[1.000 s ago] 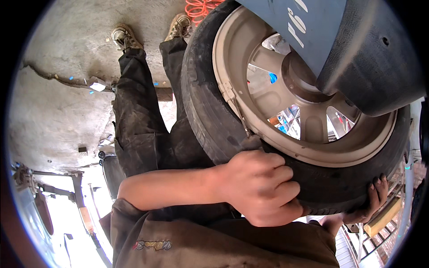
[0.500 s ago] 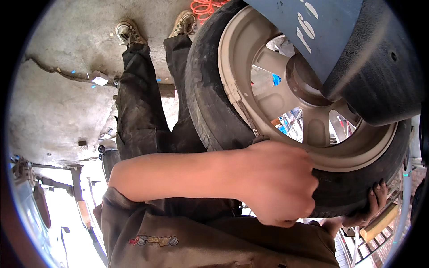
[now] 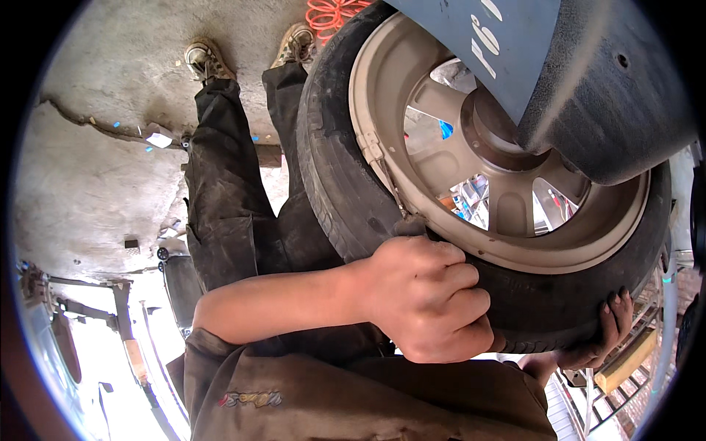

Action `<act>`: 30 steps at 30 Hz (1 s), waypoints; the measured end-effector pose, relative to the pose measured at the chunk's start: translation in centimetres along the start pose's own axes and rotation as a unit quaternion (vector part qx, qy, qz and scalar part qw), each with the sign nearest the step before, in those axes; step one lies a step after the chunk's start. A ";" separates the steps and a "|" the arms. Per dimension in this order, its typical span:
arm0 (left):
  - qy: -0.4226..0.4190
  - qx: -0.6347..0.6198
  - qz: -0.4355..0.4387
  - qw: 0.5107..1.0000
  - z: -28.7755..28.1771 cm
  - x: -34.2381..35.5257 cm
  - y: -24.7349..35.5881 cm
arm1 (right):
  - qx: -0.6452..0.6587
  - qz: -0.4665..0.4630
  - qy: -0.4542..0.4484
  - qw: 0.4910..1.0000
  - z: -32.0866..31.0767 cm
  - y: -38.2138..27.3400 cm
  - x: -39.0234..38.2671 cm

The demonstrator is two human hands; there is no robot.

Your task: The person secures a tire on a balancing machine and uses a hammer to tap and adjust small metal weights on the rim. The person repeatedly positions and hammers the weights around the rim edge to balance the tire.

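The car wheel (image 3: 471, 176) is gripped by both hands: left hand (image 3: 430, 298) clamped on the tyre (image 3: 346, 184), right hand (image 3: 599, 334) curled beneath. It is judged raised to the wheel arch (image 3: 610, 95), mounting not yet finished

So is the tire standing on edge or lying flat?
On edge. The tire stands upright against the legs, rim face showing; the left hand grips its tread and the right hand cups it from beneath.

Counts: 1 tyre (image 3: 346, 184) w/ 1 alloy rim (image 3: 515, 213), 2 hands – left hand (image 3: 430, 298), right hand (image 3: 599, 334), 2 shoes (image 3: 206, 60), 1 orange coiled hose (image 3: 338, 13).
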State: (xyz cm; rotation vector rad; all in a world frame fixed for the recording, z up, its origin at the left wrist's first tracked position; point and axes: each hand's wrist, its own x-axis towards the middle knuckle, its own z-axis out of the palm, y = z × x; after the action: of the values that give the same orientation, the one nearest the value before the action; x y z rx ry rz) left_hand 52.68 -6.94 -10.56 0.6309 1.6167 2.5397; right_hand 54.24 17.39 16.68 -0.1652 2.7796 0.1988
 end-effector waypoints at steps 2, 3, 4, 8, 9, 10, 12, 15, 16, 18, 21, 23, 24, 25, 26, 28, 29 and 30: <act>-0.001 0.002 0.005 1.000 0.0 0.1 0.1 | -0.001 0.021 0.019 1.000 0.3 -0.3 0.1; -0.005 0.012 0.006 1.000 0.0 0.1 0.1 | -0.006 0.031 0.025 0.999 0.4 -0.6 0.0; -0.009 0.022 0.007 1.000 -0.1 0.2 -0.1 | -0.004 0.028 0.039 0.999 0.8 -0.6 0.1; -0.064 0.019 -0.070 0.995 0.9 1.4 -0.8 | -0.007 0.043 0.060 0.997 1.8 -1.2 0.6; -0.102 0.022 -0.073 0.992 0.9 2.0 -1.0 | -0.008 0.053 0.059 0.997 2.0 -1.2 0.8; -0.117 0.011 -0.080 0.990 1.0 2.3 -0.8 | -0.002 0.046 0.052 0.998 1.8 -1.1 0.8; -0.152 -0.010 -0.092 0.984 1.0 3.2 -0.9 | 0.004 0.030 0.045 0.999 1.4 -0.7 1.0; -0.147 -0.015 -0.102 0.984 0.9 3.9 -1.3 | 0.023 0.022 0.068 0.997 2.1 -0.3 1.3; -0.134 -0.015 -0.105 0.985 1.1 4.0 -1.4 | 0.015 0.036 0.065 0.997 1.9 -0.5 1.4; -0.157 -0.013 -0.123 0.980 1.5 4.3 -1.1 | 0.005 0.061 0.063 0.996 1.8 -0.8 1.6; -0.138 -0.018 -0.163 0.977 2.4 4.4 -1.3 | 0.000 0.042 0.036 0.998 1.6 -0.8 2.6; -0.138 -0.036 -0.173 0.975 3.0 4.8 -1.3 | 0.023 0.047 -0.006 0.999 0.9 -1.4 3.3; -0.149 -0.051 -0.177 0.972 2.9 5.0 -2.0 | 0.035 0.049 -0.032 0.998 0.9 -2.2 4.5; -0.159 -0.066 -0.181 0.968 2.6 5.2 -2.7 | 0.079 0.096 -0.025 0.992 1.1 -3.6 5.6; -0.181 -0.076 -0.183 0.963 2.5 5.4 -3.0 | 0.126 0.146 -0.010 0.981 1.5 -5.3 6.5; -0.213 -0.104 -0.186 0.953 2.1 5.9 -3.7 | 0.248 0.148 -0.131 0.948 1.9 -6.8 10.7; -0.156 -0.109 -0.193 0.962 2.5 5.2 -3.5 | 0.271 0.160 -0.269 0.910 2.0 -6.8 13.7; -0.144 -0.106 -0.199 0.964 2.6 4.7 -3.5 | 0.265 0.168 -0.362 0.878 2.5 -7.2 16.2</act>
State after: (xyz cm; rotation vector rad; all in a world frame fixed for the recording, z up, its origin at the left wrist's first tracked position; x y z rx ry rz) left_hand 48.77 -1.83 -11.27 0.5555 1.2107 2.1703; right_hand 40.98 9.23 7.83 0.4463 1.9872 -0.3553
